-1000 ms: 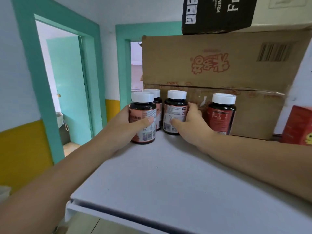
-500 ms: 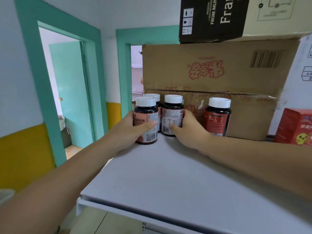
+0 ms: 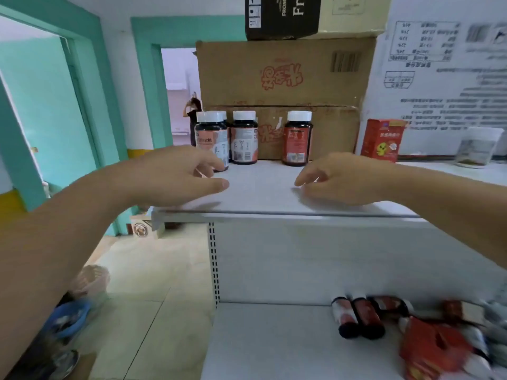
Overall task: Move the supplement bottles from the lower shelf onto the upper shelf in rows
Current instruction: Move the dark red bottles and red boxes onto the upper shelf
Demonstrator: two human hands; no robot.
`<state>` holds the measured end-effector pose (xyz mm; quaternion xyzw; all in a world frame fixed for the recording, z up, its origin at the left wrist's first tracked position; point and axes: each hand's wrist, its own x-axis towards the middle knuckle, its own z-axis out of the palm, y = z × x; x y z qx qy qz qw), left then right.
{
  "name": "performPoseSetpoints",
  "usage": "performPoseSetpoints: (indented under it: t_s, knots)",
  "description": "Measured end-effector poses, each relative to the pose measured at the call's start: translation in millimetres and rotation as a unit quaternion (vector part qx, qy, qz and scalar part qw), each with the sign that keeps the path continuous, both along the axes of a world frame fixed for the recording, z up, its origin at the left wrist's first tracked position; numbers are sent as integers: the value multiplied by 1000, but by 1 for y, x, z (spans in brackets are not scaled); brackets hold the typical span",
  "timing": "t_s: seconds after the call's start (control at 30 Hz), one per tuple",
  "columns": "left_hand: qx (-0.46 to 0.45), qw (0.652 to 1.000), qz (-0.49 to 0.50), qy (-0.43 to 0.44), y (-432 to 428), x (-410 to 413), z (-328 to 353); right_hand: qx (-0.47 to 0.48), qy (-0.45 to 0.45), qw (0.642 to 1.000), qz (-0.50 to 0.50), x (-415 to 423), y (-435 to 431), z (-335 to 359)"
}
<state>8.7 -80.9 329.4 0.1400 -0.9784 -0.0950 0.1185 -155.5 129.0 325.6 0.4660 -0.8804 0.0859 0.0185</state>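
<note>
Dark supplement bottles with white caps stand at the back of the white upper shelf [image 3: 260,187]: a pink-labelled bottle [image 3: 211,135] at the left with another hidden behind it, a second pink-labelled bottle [image 3: 244,137] beside it, and a red-labelled bottle [image 3: 297,138] further right. My left hand [image 3: 175,174] hovers empty over the shelf front, fingers loosely curled, just before the left bottle. My right hand [image 3: 337,179] hovers empty near the front edge, fingers relaxed. On the lower shelf [image 3: 260,346] more bottles [image 3: 356,316] lie on their sides among red boxes [image 3: 433,349].
Stacked cardboard boxes [image 3: 282,78] rise behind the bottles. A red carton [image 3: 382,139] and a clear tub [image 3: 477,146] stand to the right on the upper shelf. Teal door frames open to the left, with a person far off in the doorway. Baskets sit on the floor at left.
Both hands have let go of the two pink-labelled bottles and drawn back toward the shelf's front edge. The view has tilted down, showing the lower shelf.
</note>
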Motion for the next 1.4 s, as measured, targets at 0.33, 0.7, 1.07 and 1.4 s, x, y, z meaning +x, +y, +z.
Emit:
performPoseSetpoints:
  t_s: [0.33, 0.7, 1.07, 1.4]
  knots:
    - [-37, 970, -209, 119, 99, 12, -30, -108, 0, 986, -129, 75, 157, -24]
    - [37, 959, -281, 28, 157, -72, -177, -71, -69, 965, -245, 41, 237, -167]
    - [211, 974, -30, -81, 166, -219, -360, -5, -158, 940, -303, -103, 264, -337]
    - [393, 900, 167, -86, 206, -329, -440, -101, -203, 938, -263, -152, 261, -416]
